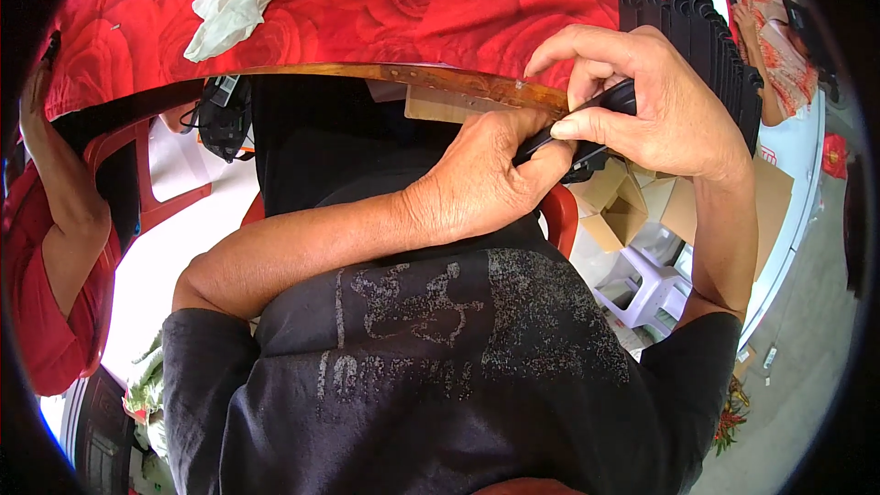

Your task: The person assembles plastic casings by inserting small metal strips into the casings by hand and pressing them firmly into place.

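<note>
Black strip (pixel 620 99) clamped in left hand (pixel 486 172) and right hand (pixel 676 112), open cardboard box (pixel 600 231) below, contents unclear

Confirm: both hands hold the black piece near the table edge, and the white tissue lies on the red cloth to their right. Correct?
Wrong side: the left hand and right hand do hold the black piece near the table edge, but the head view shows the white tissue on the red cloth to their left.

The black piece (pixel 618 97) looks like smooth plastic, the tablecloth (pixel 367 14) fabric, the table edge (pixel 440 76) wood.
</note>
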The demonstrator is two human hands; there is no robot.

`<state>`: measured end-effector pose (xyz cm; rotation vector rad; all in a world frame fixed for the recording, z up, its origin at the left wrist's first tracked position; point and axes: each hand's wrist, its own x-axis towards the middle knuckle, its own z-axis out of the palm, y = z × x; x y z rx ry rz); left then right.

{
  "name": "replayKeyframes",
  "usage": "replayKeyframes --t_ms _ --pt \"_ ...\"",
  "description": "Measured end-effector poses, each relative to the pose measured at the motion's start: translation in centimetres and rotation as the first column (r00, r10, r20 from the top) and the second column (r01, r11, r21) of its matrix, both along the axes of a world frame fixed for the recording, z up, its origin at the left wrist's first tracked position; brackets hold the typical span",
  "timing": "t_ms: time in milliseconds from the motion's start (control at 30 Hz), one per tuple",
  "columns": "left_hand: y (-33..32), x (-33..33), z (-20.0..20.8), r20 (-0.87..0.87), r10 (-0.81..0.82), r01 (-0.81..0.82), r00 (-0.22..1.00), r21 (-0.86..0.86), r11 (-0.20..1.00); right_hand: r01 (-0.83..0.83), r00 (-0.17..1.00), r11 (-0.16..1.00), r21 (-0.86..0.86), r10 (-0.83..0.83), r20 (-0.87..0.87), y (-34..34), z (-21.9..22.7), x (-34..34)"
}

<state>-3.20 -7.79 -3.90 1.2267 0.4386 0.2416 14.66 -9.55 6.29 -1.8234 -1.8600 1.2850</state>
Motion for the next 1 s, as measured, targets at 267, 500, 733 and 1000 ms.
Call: replayKeyframes --t_ms 267,500,733,1000 --pt "0.1 -0.2 -0.1 0.008 -0.056 0.056 0.998 -0.01 0.998 -0.05 0.993 0.998 -0.034 0.053 0.104 0.3 0.5 -0.3" --pt "0.0 0.1 -0.7 0.013 -0.029 0.03 0.999 -0.044 0.999 -0.015 0.997 0.995 0.1 0.008 0.072 0.0 -0.4 -0.3" --pt "1.5 -0.7 -0.5 0.056 -0.209 0.215 0.976 -0.116 0.97 0.032 0.998 0.999 -0.032 -0.033 -0.045 -0.6 -1.3 1.3" --pt "2.3 -1.1 0.0 0.066 -0.208 0.215 0.976 -0.126 0.969 0.305 0.904 0.952 0.021 -0.282 -0.321 -0.9 -1.7 2.7"
